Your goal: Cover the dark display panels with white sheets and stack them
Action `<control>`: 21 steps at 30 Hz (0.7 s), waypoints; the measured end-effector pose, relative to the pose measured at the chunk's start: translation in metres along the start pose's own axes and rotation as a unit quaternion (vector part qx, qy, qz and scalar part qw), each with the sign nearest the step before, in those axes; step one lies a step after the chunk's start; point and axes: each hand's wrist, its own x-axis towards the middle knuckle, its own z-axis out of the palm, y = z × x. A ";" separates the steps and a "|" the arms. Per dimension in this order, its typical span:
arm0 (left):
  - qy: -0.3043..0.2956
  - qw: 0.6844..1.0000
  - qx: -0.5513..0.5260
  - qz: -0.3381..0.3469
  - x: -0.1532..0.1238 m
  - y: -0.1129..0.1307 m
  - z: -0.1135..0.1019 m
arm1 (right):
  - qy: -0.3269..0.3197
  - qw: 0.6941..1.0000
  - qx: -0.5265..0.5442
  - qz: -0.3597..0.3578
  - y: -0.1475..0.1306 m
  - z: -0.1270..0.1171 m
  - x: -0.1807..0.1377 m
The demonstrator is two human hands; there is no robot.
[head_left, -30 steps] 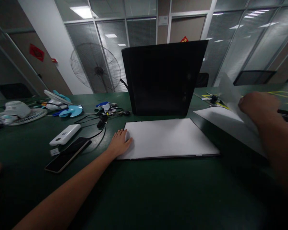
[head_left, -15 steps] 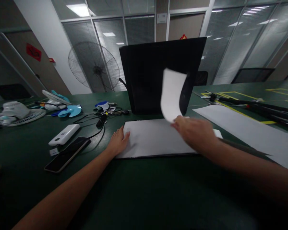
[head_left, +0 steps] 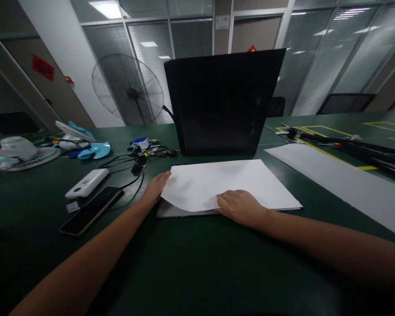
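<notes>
Your half-curled right hand (head_left: 241, 206) touches the white sheet (head_left: 207, 182), left hand (head_left: 155, 188) at its edge (both grips unclear). Likely light, floppy: take opposite edges

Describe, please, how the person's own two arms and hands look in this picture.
Both the left hand and the right hand are bare, without gloves. The forearms show no sleeve, watch, bracelet or cable up to the picture's edges. Small markings are too unclear to tell.

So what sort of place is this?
Probably an office or shared workroom: glass partitions with blinds line the background, a large caged fan stands beyond, and cables and white sheets lie on a green table.
</notes>
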 end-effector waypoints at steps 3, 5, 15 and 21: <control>-0.025 0.999 -0.011 -0.019 0.004 -0.002 -0.004 | 0.005 1.000 0.013 -0.027 0.000 0.001 0.000; -0.030 0.999 -0.009 -0.021 0.006 -0.002 -0.008 | 0.007 0.999 0.024 -0.041 0.001 0.000 -0.002; -0.019 0.994 0.107 0.008 0.002 0.004 -0.008 | 0.065 0.974 -0.008 0.218 0.097 -0.029 -0.008; -0.020 0.973 0.225 0.048 -0.009 0.006 -0.001 | 0.063 0.874 -0.068 0.476 0.216 -0.014 -0.062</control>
